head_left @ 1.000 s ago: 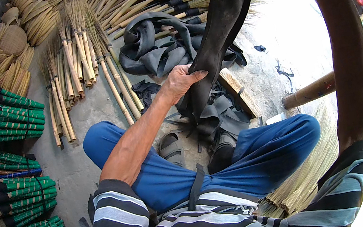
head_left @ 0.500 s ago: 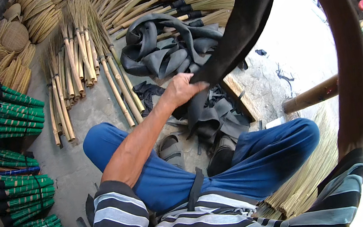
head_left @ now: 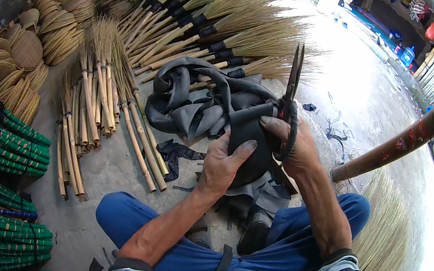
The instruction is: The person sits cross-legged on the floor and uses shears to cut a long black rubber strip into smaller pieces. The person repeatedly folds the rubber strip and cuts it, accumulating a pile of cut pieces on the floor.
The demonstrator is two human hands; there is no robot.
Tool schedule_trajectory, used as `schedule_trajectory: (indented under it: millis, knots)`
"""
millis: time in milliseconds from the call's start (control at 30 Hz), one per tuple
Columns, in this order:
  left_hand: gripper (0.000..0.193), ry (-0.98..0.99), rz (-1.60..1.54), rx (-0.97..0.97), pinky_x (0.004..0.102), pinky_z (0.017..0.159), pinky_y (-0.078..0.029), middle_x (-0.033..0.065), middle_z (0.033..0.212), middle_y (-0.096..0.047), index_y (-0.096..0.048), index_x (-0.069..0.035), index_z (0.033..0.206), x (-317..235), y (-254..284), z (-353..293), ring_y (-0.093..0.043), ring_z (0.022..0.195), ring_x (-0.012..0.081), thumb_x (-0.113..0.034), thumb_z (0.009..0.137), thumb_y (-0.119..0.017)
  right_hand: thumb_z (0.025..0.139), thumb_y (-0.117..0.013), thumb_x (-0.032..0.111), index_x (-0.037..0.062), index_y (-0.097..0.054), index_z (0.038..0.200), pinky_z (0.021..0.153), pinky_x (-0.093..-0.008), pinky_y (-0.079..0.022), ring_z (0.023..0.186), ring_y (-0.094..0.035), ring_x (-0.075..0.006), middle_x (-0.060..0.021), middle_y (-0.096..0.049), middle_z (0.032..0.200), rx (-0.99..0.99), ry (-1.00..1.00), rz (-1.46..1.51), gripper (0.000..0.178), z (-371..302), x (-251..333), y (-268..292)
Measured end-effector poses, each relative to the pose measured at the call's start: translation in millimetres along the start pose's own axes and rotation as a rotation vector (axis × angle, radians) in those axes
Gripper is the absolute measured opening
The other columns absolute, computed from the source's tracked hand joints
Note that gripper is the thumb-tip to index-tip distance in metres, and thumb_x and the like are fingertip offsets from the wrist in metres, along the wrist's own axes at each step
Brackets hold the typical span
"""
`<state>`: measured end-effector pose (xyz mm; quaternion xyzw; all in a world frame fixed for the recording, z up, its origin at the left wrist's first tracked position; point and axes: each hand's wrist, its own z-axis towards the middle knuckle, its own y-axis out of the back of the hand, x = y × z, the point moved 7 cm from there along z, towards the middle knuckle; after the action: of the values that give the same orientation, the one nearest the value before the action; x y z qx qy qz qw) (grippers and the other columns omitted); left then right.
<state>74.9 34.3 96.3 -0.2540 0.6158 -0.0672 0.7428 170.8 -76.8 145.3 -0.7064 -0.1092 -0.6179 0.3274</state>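
Head view shows me both hands just apart over a black rubber strip (head_left: 254, 155), which is stretched between them. I see the left hand (head_left: 228, 163) partly closed on the strip's left edge, its thumb flat on the near face and fingers mostly hidden behind. On my feed the right hand (head_left: 295, 143) is curled around dark-handled scissors (head_left: 293, 78), the blades pointing up past its knuckles, while its thumb rests on the strip's upper right corner. Just beyond the left hand I make out a heap of grey-black rubber strips (head_left: 183, 104) on the concrete floor (head_left: 114, 169); farther off lie grass brooms (head_left: 195, 31). Well to its left are green-handled brooms (head_left: 23, 237).
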Motion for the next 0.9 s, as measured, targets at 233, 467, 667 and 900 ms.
schedule_trajectory:
  millis: [233, 467, 667, 900]
  knots:
    - [0.036, 0.183, -0.019, -0.091, 0.0244, 0.075, -0.059, 0.005, 0.104, -0.076, -0.07, 0.0, 0.127, 27.6, 26.7, 9.9, -0.07, 0.085, 0.0087, -0.025, 0.101, -0.075, 0.092, -0.074, 0.012, 0.0005, -0.069, 0.116, 0.074, -0.0264, -0.052, 0.08, -0.066, -0.0137, -0.0052, -0.072, 0.097, -0.1, -0.176, 0.112, 0.026, 0.6, -64.7, 26.2]
    - [0.031, 0.342, 0.022, -0.143, 0.0243, 0.071, -0.061, 0.009, 0.101, -0.079, -0.073, 0.003, 0.123, 44.8, 58.2, 12.3, -0.073, 0.08, 0.0109, -0.013, 0.097, -0.076, 0.097, -0.075, 0.021, 0.0015, -0.069, 0.103, 0.068, -0.0257, -0.047, 0.074, -0.062, -0.0112, -0.0028, -0.067, 0.085, -0.028, -0.334, -0.205, 0.021, -31.3, -91.2, 44.8]
    - [0.02, 0.32, -0.173, -0.291, 0.0269, 0.071, -0.063, 0.0108, 0.097, -0.078, -0.074, 0.003, 0.111, 32.0, 84.8, 26.7, -0.076, 0.078, 0.0147, -0.009, 0.095, -0.072, 0.105, -0.06, 0.047, -0.0022, -0.068, 0.102, 0.069, -0.0291, -0.049, 0.073, -0.063, -0.0153, -0.0078, -0.068, 0.081, 0.289, -0.473, -0.083, 0.049, -64.1, -102.8, 35.8]
    - [0.02, 0.258, -0.207, -0.374, 0.029, 0.078, -0.064, 0.0123, 0.099, -0.079, -0.073, 0.002, 0.111, 14.9, 102.7, 34.9, -0.077, 0.082, 0.0174, -0.006, 0.094, -0.068, 0.109, -0.044, 0.058, 0.001, -0.067, 0.105, 0.075, -0.0304, -0.046, 0.076, -0.06, -0.0164, -0.0047, -0.066, 0.077, 0.514, -0.527, 0.063, 0.062, -72.5, -133.7, 32.0]
